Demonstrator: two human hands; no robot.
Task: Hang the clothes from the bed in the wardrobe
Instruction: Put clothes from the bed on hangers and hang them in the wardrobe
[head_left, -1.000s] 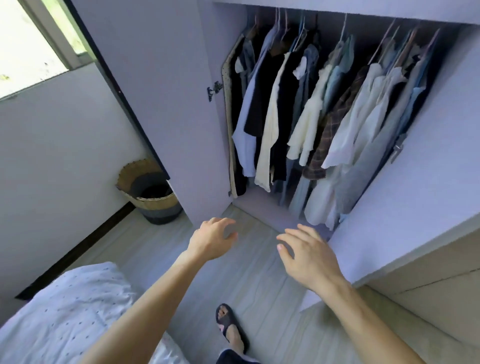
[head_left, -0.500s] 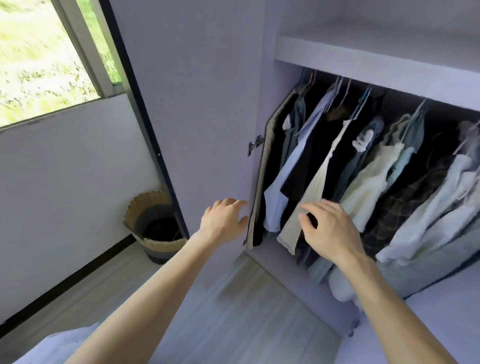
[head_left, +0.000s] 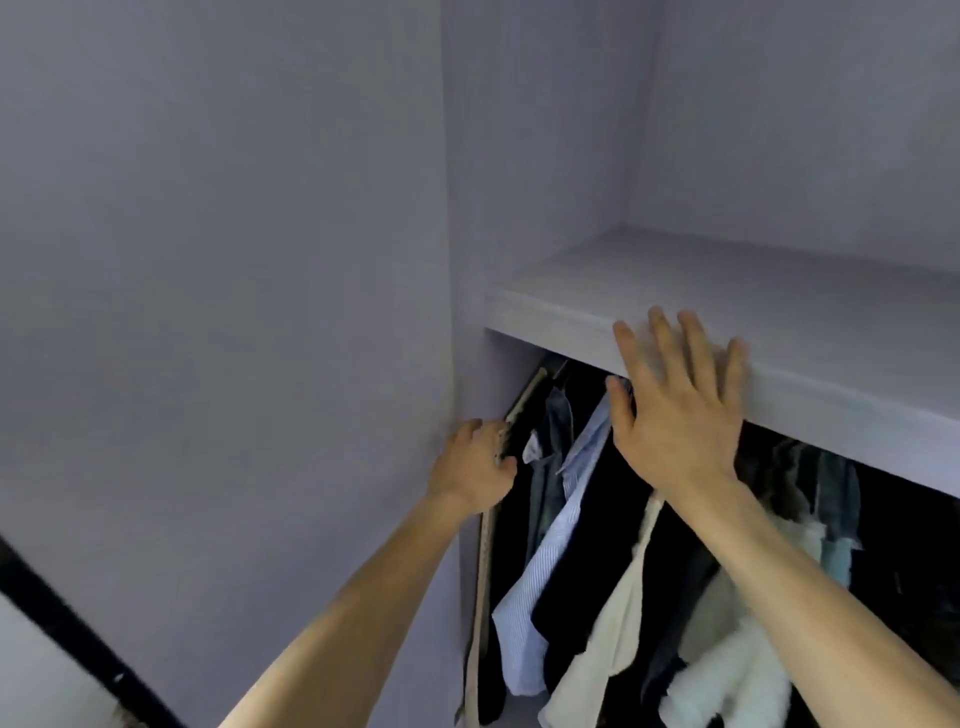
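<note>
The wardrobe stands open, its lilac shelf (head_left: 841, 332) spanning the top of the hanging space. Below the shelf hang several clothes: a pale blue striped shirt (head_left: 545, 561), a black garment (head_left: 592, 535), a cream top (head_left: 618, 613) and a white fuzzy piece (head_left: 737, 670). My left hand (head_left: 475, 467) grips the edge of a tall beige-trimmed board (head_left: 485, 571) leaning at the wardrobe's left side. My right hand (head_left: 675, 410) is raised with fingers spread and straight in front of the shelf's front edge, holding nothing. The bed is out of view.
The open wardrobe door (head_left: 234, 260) fills the left half of the view, close to my left arm. A dark window frame strip (head_left: 62, 623) crosses the bottom left corner. The upper compartment above the shelf shows only bare lilac walls.
The view has tilted up, so floor, basket and bed have dropped out. Both hands rose: the left took hold of the beige-trimmed board, the right went up to the shelf edge.
</note>
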